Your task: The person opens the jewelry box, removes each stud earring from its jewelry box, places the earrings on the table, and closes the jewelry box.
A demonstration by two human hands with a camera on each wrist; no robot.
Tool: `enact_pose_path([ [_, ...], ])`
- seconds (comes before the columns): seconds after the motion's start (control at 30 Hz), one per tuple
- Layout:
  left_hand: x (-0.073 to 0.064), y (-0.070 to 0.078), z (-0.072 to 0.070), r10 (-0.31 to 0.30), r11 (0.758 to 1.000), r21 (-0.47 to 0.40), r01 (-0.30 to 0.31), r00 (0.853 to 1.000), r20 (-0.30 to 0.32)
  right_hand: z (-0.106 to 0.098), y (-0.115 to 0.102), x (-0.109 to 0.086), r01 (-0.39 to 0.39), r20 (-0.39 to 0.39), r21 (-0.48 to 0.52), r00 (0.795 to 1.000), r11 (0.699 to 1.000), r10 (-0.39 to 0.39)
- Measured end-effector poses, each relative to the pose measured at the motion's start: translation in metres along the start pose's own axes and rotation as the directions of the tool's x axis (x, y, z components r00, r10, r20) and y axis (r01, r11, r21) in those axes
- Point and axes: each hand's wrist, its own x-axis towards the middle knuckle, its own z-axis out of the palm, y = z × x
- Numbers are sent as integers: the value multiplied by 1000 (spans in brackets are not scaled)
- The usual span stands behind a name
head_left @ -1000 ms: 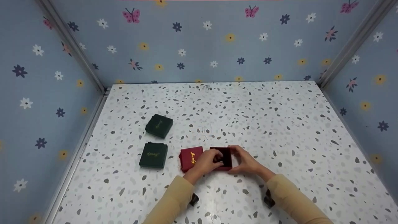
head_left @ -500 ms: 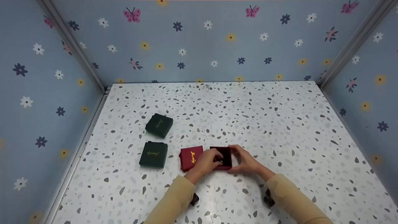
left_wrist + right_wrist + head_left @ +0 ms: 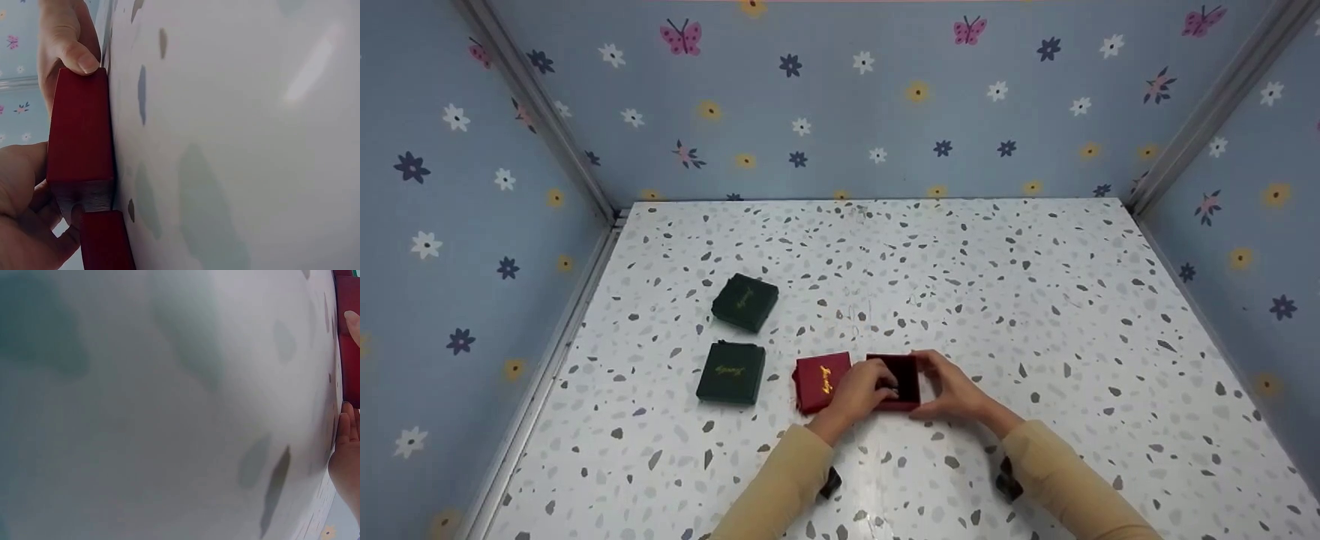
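An open red jewelry box (image 3: pixel 911 375) stands on the speckled table with its dark inside facing up. Over its left side is my left hand (image 3: pixel 861 390), fingers bent down into it; a finger reaches between the box and its neighbor in the left wrist view. What those fingertips hold, if anything, is hidden, though a small greyish spot shows beside them. My right hand (image 3: pixel 956 390) grips the box's right end, thumb at the front corner (image 3: pixel 81 121) and fingers at the back. Directly left lies a red square piece (image 3: pixel 814 382) with gold lettering; whether lid or closed box, I cannot tell.
Two dark green boxes with gold lettering lie left of the red ones, a nearer one (image 3: pixel 731 373) and a farther, turned one (image 3: pixel 745 302). The white speckled tabletop (image 3: pixel 997 285) is bounded by blue flowered walls (image 3: pixel 840 97) at the back and sides.
Both hands stay at the red jewelry box in nearly the same pose. The boxes keep their places; the left fingertips shift only very slightly.
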Motion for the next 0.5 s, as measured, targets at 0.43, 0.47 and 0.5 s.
enact_pose_path([
  [0.43, -1, 3, 3, -22, 999, 36, 23, 999, -32, -3, -28, -2, 39, 8, 41, 999, 998, -39],
  [0.47, -1, 3, 3, -21, 999, 37, 23, 999, -35, -4, -32, -2, 52, 11, 56, 999, 997, -53],
  [0.5, -1, 3, 3, -22, 999, 39, 23, 999, -36, -5, -36, -3, 61, 15, 56, 998, 997, -62],
])
